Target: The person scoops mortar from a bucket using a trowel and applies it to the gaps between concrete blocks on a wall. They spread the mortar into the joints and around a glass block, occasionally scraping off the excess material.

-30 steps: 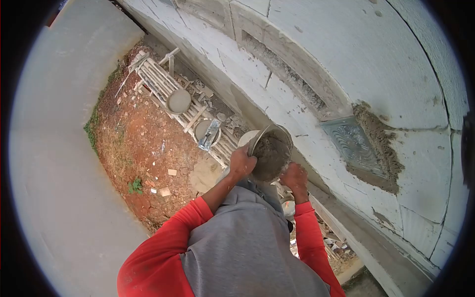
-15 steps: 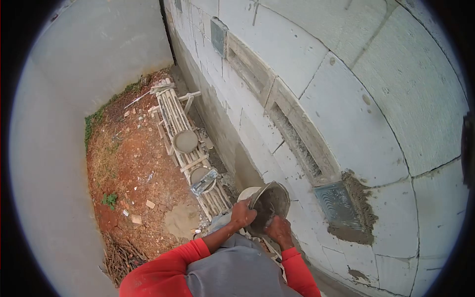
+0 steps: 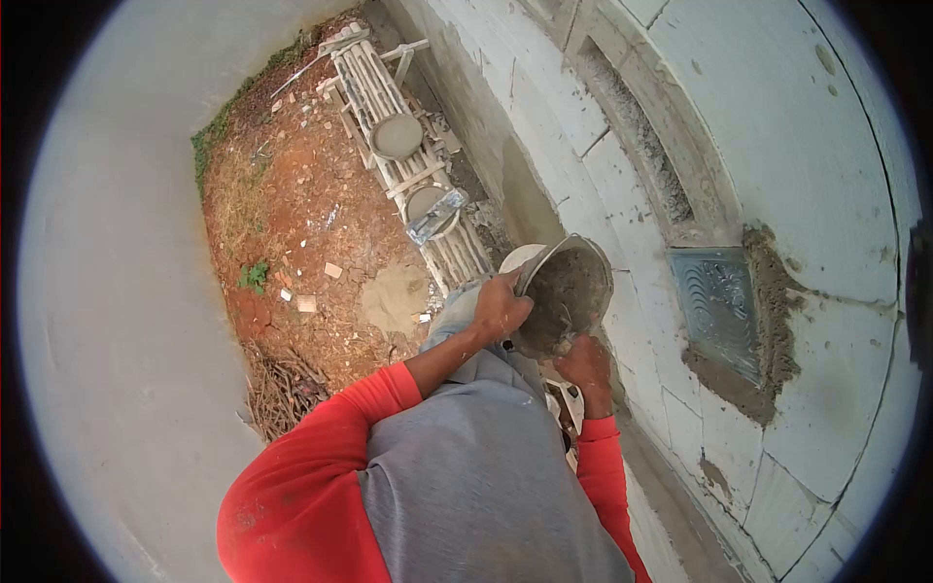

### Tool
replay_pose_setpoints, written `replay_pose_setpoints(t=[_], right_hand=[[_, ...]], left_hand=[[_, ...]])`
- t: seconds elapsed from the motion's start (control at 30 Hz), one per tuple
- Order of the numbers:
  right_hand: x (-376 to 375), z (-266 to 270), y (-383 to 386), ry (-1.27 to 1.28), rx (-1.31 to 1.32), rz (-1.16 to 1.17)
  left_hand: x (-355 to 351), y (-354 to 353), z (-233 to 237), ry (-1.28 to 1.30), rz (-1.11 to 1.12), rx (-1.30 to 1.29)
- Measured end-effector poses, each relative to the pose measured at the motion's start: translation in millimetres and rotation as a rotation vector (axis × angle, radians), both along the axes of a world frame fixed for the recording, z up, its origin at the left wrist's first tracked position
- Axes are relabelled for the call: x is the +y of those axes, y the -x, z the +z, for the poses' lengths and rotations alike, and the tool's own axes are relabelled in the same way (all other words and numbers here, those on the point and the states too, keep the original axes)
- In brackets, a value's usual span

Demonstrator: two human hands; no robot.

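Observation:
My left hand (image 3: pixel 499 309) grips the rim of a grey pan of wet mortar (image 3: pixel 569 291), tilted toward me in front of the block wall. My right hand (image 3: pixel 586 369) is at the pan's lower edge, fingers curled; what it holds is hidden. To the right, a patterned glass block (image 3: pixel 719 311) sits in the white block wall (image 3: pixel 826 175), with fresh mortar (image 3: pixel 777 321) packed along its right side and bottom. My red sleeves and grey vest fill the lower middle.
Far below lies red earth (image 3: pixel 301 223) with rubble and sticks. A wooden plank platform (image 3: pixel 398 107) carries two round pans (image 3: pixel 397 136) and a trowel (image 3: pixel 435 214). A sand patch (image 3: pixel 394 296) lies nearby. A smooth grey wall (image 3: pixel 107 291) stands at left.
The view has swung, so the wall and glass block shifted in the picture. My left hand keeps its grip on the pan; my right hand has dropped from inside the pan to its lower edge.

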State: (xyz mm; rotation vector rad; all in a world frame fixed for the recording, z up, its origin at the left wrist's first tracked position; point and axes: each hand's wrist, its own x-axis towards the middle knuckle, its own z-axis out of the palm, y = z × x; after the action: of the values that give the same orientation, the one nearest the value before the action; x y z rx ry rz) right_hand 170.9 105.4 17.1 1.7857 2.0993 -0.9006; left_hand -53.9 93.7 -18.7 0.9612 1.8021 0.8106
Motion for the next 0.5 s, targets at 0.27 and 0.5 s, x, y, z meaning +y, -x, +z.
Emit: replay_pose_setpoints(t=[0.27,0.5], right_hand=[[6,-20,-36,0.060,0.044,-0.049],[11,-28,-44,0.071,0.047,-0.121]], left_hand=[[-19,12,0,0.115,0.009,0.045],[-12,43,-5,0.205,0.032,0.058]])
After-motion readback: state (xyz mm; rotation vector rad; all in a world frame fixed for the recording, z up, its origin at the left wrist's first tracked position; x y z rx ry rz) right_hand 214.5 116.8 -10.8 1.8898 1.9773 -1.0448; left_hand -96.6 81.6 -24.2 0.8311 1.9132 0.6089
